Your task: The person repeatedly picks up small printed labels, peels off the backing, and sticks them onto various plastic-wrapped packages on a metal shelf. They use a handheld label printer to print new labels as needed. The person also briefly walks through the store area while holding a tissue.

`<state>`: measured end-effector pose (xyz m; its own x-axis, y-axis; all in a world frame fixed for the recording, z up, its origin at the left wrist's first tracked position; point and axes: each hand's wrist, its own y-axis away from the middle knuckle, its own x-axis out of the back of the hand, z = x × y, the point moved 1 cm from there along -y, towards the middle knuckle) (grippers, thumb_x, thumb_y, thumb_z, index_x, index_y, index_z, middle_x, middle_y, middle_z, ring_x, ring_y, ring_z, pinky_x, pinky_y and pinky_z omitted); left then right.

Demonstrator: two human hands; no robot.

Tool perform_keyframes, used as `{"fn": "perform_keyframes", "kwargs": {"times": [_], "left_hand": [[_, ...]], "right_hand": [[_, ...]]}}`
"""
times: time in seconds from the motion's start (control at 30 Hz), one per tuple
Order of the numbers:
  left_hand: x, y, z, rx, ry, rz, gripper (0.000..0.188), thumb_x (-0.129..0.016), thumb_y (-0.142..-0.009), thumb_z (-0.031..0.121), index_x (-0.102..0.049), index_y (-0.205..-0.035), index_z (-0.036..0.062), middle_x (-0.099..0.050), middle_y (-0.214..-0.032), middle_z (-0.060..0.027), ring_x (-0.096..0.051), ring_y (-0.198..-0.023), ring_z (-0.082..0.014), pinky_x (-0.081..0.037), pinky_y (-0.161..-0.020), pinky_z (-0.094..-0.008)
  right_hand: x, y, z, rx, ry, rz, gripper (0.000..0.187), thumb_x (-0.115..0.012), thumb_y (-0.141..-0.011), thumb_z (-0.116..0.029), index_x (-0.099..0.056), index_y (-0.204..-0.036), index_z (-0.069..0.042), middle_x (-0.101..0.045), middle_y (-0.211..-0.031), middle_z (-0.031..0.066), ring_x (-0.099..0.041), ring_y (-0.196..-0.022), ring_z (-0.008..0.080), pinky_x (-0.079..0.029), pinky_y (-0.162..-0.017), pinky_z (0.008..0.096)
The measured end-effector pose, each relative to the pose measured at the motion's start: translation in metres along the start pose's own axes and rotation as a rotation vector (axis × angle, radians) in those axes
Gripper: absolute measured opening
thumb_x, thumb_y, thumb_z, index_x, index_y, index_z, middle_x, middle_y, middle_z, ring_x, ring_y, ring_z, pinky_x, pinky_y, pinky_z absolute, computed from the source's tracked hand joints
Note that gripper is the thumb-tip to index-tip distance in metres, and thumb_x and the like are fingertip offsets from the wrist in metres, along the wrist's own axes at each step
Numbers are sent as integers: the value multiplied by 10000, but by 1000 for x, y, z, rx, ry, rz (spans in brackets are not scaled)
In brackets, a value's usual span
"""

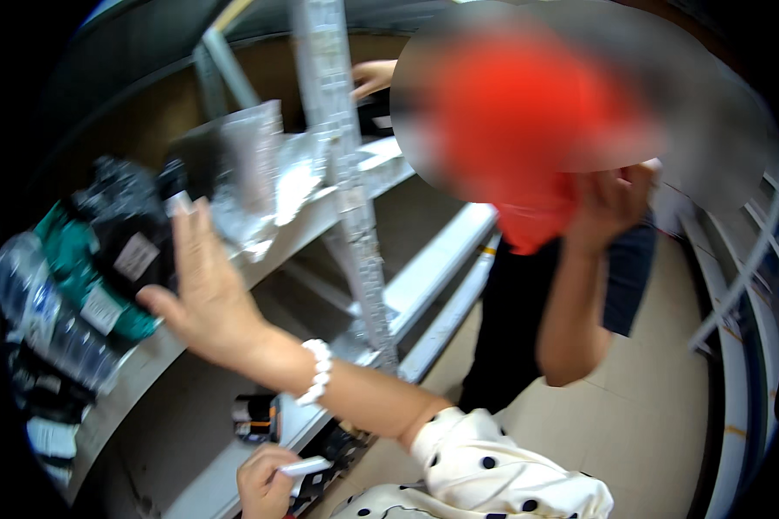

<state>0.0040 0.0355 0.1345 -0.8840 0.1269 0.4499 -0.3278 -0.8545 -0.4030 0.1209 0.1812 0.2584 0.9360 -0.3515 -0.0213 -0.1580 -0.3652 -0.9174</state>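
Observation:
My right hand [215, 298], with a white bead bracelet [315, 372] at its wrist, reaches across to the upper left. Its fingers are stretched out and the thumb is spread. It is over or against a black plastic package [117, 229] with a white label; whether it touches cannot be made out. A small white patch shows at its fingertips. At the bottom edge my left hand [267, 481] is closed around a white stick-like object [305, 467]. Beside the black package lie a green package [78, 268] and clear plastic packaging [48, 303].
Clear plastic bags [251, 169] lie further along the shelf by a metal upright [342, 173]. A black and orange item [257, 419] sits lower down. Another person in a red top [537, 221] stands at the right in the aisle, one hand raised. More racks [740, 346] line the far right.

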Motion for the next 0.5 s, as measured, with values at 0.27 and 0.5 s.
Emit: {"fn": "perform_keyframes", "kwargs": {"times": [0.27,0.5], "left_hand": [[-33,42,-59,538,184,-318,214,-473,-965,99,-633,-1001,-38,-669,-906,-65,-571,-843,-131,-464,-763,-273],[-32,44,-52,552,274,-299,236,-480,-967,112,-681,-985,-9,-655,-820,-16,-513,-693,-78,-412,-609,-232]], "right_hand": [[-2,4,15,170,257,107,1079,-817,-664,-161,-143,-1490,5,-259,-1415,380,-414,-1223,497,-339,-1055,493],[-13,11,12,177,242,105,1046,-811,-663,-137,-178,-1483,10,-300,-1395,377,-460,-1177,473,-373,-1021,481]]}}
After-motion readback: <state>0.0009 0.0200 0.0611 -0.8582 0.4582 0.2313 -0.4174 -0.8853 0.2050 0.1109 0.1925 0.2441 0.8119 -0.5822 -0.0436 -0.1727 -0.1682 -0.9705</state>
